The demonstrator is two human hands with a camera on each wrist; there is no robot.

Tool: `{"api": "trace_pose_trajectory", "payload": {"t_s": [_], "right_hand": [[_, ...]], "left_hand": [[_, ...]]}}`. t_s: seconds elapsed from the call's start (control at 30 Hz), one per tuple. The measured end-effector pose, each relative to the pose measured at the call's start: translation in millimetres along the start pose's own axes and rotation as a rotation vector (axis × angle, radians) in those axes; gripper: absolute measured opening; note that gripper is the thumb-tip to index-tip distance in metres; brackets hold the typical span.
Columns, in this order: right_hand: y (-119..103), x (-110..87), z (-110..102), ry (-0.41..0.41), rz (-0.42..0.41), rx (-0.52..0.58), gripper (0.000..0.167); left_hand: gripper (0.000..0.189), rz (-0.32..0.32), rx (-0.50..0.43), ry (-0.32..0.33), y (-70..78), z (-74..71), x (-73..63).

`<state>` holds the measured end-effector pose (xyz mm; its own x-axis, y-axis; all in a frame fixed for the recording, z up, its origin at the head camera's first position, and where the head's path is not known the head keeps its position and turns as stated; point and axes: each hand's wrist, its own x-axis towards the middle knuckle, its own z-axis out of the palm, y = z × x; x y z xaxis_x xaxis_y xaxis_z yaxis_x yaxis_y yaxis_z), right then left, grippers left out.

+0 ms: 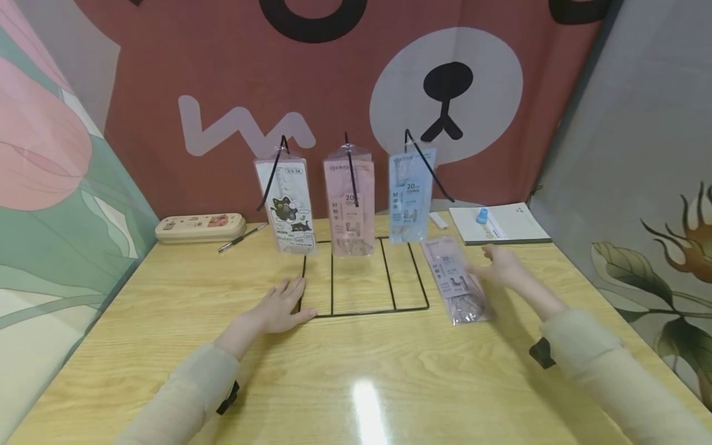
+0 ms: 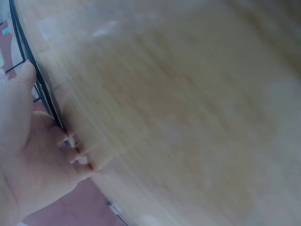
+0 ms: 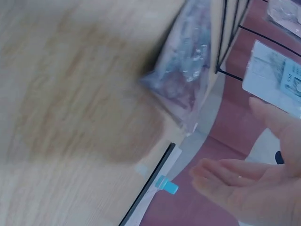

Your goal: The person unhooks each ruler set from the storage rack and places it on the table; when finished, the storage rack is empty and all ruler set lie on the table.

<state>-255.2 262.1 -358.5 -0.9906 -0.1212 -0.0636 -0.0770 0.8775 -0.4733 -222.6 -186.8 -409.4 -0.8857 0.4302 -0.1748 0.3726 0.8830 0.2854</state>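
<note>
A black wire display rack (image 1: 364,314) stands on the table. From its hooks hang a white ruler set packet (image 1: 286,207) with cat drawings, a pink ruler set packet (image 1: 350,213) and a blue ruler set packet (image 1: 411,204). My left hand (image 1: 280,307) rests at the rack base's front left corner, fingers spread, its thumb by the front wire (image 2: 42,84). On the table right of the rack lies another pink ruler set packet (image 1: 453,278). Beside that packet's right edge is my right hand (image 1: 503,269), fingers loosely bent and holding nothing; in the right wrist view it appears apart from the packet (image 3: 183,70).
At the back left lie a cream pencil case (image 1: 200,228) and a pen (image 1: 241,238). A notebook (image 1: 517,224) with a small blue object (image 1: 482,215) on it lies at the back right, near a white eraser-like block (image 1: 438,220). Printed cloth hangs behind the table.
</note>
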Motion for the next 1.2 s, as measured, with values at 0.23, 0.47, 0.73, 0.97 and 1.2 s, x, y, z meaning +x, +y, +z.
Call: {"api": "trace_pose_trajectory", "payload": {"t_s": [0.23, 0.47, 0.73, 0.97, 1.2], "right_hand": [[-13.0, 16.9, 3.0, 0.038, -0.119, 0.224, 0.082], [-31.7, 47.0, 9.9, 0.003, -0.176, 0.473, 0.08], [-58.2, 71.6, 19.4, 0.008, -0.149, 0.627, 0.079], [-70.3, 79.3, 24.5, 0.036, -0.111, 0.68, 0.064], [-70.5, 69.9, 25.3, 0.047, -0.155, 0.637, 0.048]], "left_hand": [[0.081, -0.01, -0.004, -0.014, -0.8, -1.3, -2.2], [0.082, -0.008, -0.009, -0.001, -2.7, 0.9, -2.3], [0.081, -0.003, -0.006, 0.005, -1.1, 0.5, -2.2], [0.081, 0.001, -0.002, 0.001, 0.8, -0.9, -2.7], [0.081, 0.001, -0.007, 0.005, 1.4, -1.5, -2.2]]}}
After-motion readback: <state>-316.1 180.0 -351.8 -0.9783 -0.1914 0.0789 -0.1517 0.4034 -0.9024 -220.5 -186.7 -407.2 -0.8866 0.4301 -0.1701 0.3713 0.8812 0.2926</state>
